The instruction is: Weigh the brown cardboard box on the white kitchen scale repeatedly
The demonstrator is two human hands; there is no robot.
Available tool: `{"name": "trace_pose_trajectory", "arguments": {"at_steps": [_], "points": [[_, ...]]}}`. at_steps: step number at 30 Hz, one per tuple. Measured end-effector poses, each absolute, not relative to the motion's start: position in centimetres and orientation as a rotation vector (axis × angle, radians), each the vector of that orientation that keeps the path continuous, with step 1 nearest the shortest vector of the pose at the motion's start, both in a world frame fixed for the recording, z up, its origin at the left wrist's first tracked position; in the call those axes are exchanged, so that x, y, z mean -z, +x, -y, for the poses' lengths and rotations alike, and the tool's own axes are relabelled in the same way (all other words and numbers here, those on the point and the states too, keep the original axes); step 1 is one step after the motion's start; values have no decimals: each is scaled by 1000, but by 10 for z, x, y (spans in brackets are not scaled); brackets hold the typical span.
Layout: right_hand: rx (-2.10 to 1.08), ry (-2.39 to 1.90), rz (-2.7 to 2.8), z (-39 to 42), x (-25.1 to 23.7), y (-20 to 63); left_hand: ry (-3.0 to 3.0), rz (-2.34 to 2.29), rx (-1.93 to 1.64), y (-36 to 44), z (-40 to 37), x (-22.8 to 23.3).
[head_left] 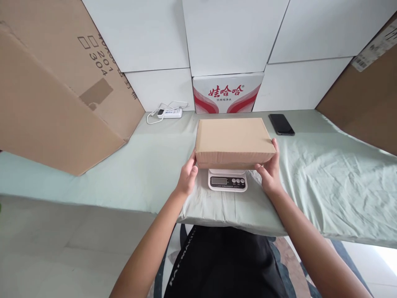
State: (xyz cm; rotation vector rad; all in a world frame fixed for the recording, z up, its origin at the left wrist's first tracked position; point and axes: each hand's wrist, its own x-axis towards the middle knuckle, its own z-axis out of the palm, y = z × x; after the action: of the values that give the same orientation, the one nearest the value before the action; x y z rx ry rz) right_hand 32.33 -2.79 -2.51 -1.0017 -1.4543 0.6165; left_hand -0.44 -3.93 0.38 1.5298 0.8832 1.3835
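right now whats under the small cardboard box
Beneath the small cardboard box, the front of a white digital scale shows, with its display and three buttons. The box hides the rest of the scale, so whether they touch can't be told.

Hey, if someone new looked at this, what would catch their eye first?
First comes the closed tan cardboard box in the middle, between the left hand and right hand, partly hiding a white digital scale. Next, the white carton with red lettering and bands standing behind it. A large brown cardboard carton fills the upper left.
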Motion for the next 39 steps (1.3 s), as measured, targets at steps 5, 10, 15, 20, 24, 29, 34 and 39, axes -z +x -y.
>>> {"name": "trace_pose_trajectory", "arguments": {"at_steps": [5, 10, 15, 20, 24, 29, 34, 39], "points": [[-592, -995, 1444, 29, 23, 323, 1538, -893, -1387, -5, 39, -3], [-578, -1004, 1449, 30, 23, 320, 1561, -884, -1387, -4, 39, -2], [-535, -975, 1303, 23, 15, 328, 1550, -1014, -1525, -11, 35, -1], [-459, -981, 981, 12, 5, 350, 1233, -1222, -1970, -30, 25, 2], [-551, -970, 928, 10, 6, 347, 1183, -1198, -1911, -31, 22, 4], [-601, -971, 913, 13, 4, 336, 1173, -1148, -1875, -26, 23, 4], [-620, -985, 910, 13, 2, 335, 1228, -1142, -1829, -25, 24, 4], [-622, -1006, 926, 13, 1, 332, 1219, -1115, -1812, -23, 27, 3]]}}
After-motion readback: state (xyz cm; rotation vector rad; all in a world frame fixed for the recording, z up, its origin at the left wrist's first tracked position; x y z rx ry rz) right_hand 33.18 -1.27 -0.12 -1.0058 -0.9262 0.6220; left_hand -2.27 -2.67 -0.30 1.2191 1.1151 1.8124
